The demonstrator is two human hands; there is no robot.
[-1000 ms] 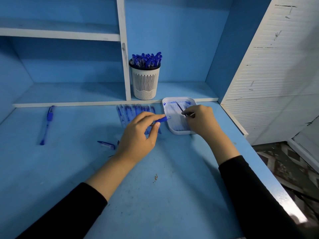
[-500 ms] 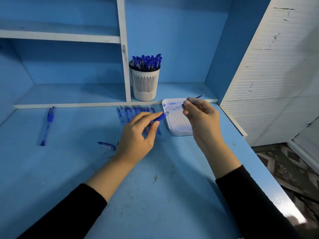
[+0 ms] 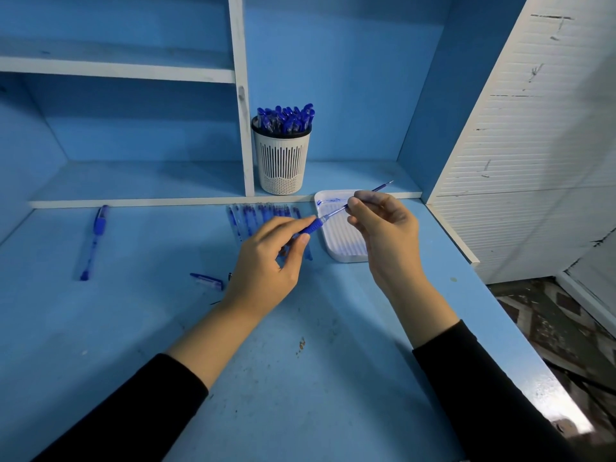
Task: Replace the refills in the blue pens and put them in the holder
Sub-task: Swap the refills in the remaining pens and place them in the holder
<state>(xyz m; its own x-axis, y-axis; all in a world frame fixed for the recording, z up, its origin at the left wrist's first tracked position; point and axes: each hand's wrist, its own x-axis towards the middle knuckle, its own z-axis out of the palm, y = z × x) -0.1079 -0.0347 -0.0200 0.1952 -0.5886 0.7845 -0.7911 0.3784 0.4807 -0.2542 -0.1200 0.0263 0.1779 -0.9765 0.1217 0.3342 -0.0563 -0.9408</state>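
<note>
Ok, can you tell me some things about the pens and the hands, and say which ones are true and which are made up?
1. The right hand pinches a thin refill. True.
2. The holder is empty. False: it is packed with blue pens.
3. The left hand grips a blue pen barrel. True.
4. The white tray sits on the upper shelf. False: it lies on the desk, right of the row of pens.
5. One pen lies alone on the desk's left side. True.
</note>
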